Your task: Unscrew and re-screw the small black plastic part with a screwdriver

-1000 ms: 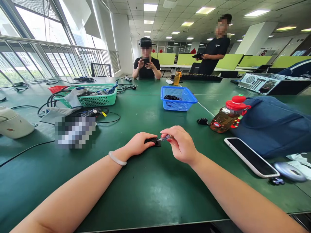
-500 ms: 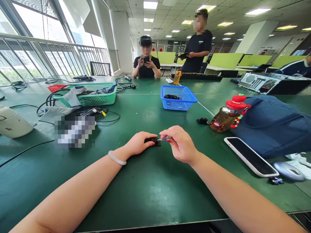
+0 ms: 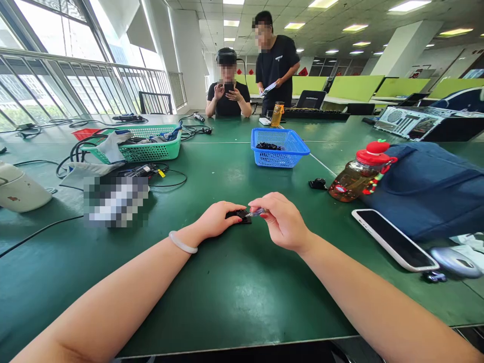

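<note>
My left hand (image 3: pixel 216 220) rests on the green table (image 3: pixel 234 282) with its fingers closed over a small black part (image 3: pixel 242 216), holding it down. My right hand (image 3: pixel 283 222) pinches a small clear-handled tool (image 3: pixel 256 213) whose tip touches that black part. A pale bangle (image 3: pixel 183 243) circles my left wrist. Both forearms reach in from the bottom edge.
A blue basket (image 3: pixel 279 147) with black pieces stands beyond my hands, another small black part (image 3: pixel 317 183) to its right. A red-capped bottle (image 3: pixel 359 174), a blue bag (image 3: pixel 427 186) and a phone (image 3: pixel 393 239) lie right. A green basket (image 3: pixel 139 146) with cables sits left. Two people are at the far side.
My hands have hardly moved on the black part. The standing person at the back has walked left, close to the seated one. The view has tilted slightly.
</note>
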The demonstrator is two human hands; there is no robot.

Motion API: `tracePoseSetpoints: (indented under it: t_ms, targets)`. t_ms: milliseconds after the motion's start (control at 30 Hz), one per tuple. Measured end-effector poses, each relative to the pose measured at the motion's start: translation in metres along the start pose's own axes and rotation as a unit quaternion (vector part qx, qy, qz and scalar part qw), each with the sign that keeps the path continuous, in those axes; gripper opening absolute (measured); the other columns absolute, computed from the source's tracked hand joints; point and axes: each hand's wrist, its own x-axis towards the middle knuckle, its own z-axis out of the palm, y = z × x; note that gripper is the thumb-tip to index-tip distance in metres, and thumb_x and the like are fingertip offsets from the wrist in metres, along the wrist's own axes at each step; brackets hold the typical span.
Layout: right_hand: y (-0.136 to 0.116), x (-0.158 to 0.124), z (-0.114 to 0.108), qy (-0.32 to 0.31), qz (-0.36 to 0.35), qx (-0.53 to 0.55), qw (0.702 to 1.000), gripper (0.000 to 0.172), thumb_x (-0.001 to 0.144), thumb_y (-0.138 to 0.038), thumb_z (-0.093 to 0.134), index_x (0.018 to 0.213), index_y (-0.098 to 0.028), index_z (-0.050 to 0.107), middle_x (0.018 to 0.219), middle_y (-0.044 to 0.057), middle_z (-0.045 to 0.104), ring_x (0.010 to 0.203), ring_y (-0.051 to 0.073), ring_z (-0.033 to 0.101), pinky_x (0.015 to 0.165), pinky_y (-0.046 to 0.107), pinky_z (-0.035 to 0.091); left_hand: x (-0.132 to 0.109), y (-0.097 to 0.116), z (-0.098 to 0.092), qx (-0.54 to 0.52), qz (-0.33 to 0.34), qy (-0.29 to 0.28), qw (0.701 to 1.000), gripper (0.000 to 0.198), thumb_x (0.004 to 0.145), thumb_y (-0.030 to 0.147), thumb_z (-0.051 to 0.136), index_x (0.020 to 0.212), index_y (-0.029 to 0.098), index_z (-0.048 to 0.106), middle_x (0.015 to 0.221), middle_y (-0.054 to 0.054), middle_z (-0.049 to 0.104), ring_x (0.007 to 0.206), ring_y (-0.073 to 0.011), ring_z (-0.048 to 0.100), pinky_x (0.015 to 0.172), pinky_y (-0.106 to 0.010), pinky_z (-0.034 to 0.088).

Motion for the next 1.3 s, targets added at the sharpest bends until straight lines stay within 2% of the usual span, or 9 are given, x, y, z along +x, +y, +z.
tracePoseSetpoints:
  t_ms: [400,633,900,1100,1300]
  targets:
    - [0.001,0.0,-0.001,0.01,0.001,0.001,1.0,0.028,0.087,-0.006,0.038,0.109,-0.018,0.052,0.091,0.002,0.062,0.084,0.01,0.055,0.076,0.025,0.047,0.0,0.0,0.0,0.006,-0.014,-0.008,1.0,0.031,0.086,0.032,0.057,0.116,0.029,0.064,0.116,0.001,0.067,0.104,-0.0194,0.061,0.096,-0.031,0.047]
    - [0.001,0.004,-0.005,-0.005,0.003,0.021,1.0,0.027,0.088,-0.007,0.037,0.107,-0.017,0.052,0.088,0.002,0.061,0.084,0.01,0.055,0.078,0.025,0.047,0.0,-0.003,0.002,0.006,0.002,-0.001,1.0,0.032,0.086,0.034,0.056,0.117,0.028,0.064,0.116,0.0,0.067,0.103,-0.0188,0.061,0.095,-0.03,0.047]
    - [0.001,0.002,-0.003,-0.002,0.01,0.032,0.999,0.006,0.088,-0.017,0.047,0.09,-0.015,0.053,0.083,0.003,0.059,0.08,0.01,0.053,0.074,0.024,0.047,0.001,-0.002,0.001,0.004,-0.005,-0.007,1.0,0.035,0.087,0.038,0.054,0.119,0.027,0.063,0.117,-0.001,0.067,0.105,-0.0197,0.06,0.098,-0.032,0.046]
    - [0.005,-0.005,0.003,0.02,0.07,0.032,0.997,0.008,0.092,-0.02,0.047,0.091,-0.015,0.053,0.083,0.002,0.059,0.072,0.006,0.054,0.067,0.019,0.045,0.0,0.002,-0.001,0.001,-0.009,-0.012,1.0,0.034,0.087,0.036,0.054,0.118,0.028,0.063,0.12,-0.001,0.066,0.108,-0.0198,0.06,0.098,-0.033,0.046]
    - [0.002,-0.008,0.006,0.024,0.067,0.072,0.995,0.005,0.092,-0.017,0.046,0.091,-0.015,0.051,0.083,0.002,0.058,0.075,0.007,0.056,0.068,0.019,0.046,0.0,0.0,0.0,-0.004,-0.008,-0.015,1.0,0.034,0.086,0.036,0.055,0.118,0.028,0.063,0.12,0.0,0.066,0.108,-0.0198,0.06,0.097,-0.032,0.047]
